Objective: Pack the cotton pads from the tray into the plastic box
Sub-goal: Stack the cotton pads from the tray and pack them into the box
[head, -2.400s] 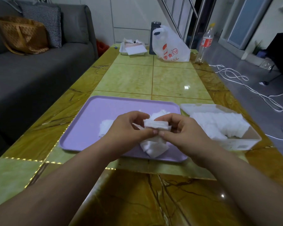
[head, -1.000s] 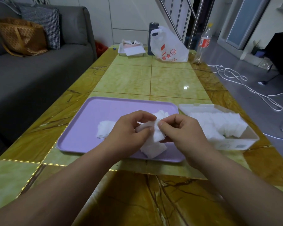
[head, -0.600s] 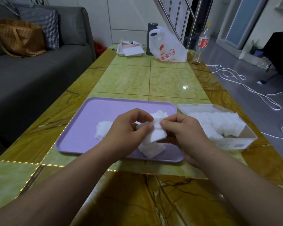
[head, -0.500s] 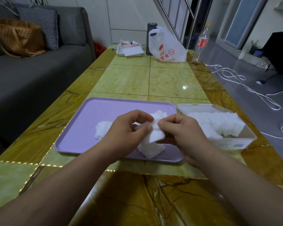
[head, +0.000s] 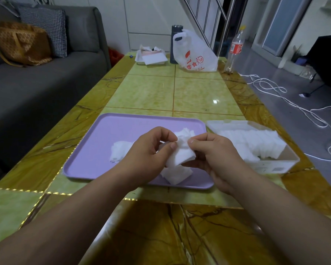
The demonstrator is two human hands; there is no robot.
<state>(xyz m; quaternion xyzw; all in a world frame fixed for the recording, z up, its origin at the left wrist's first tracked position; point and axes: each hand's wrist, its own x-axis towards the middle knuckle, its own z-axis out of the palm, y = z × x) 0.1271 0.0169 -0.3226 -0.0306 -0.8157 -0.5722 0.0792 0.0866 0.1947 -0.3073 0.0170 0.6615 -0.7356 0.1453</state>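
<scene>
cotton pads (head: 182, 155), a small stack, hang pinched at the top edge between left hand (head: 149, 152) and right hand (head: 216, 155), fingertips together above the purple tray (head: 96, 150), where loose pads (head: 177, 175) lie. just right, the plastic box (head: 275, 166) holds pads on edge, rowed along its long axis, far-left to near-right. green-and-brown marble table (head: 199, 92); grey sofa (head: 36, 88) left, white cable (head: 275, 88) on the floor right.

Both hands (head: 180, 155) pinch cotton pads (head: 182, 156) above tray (head: 96, 150).
</scene>
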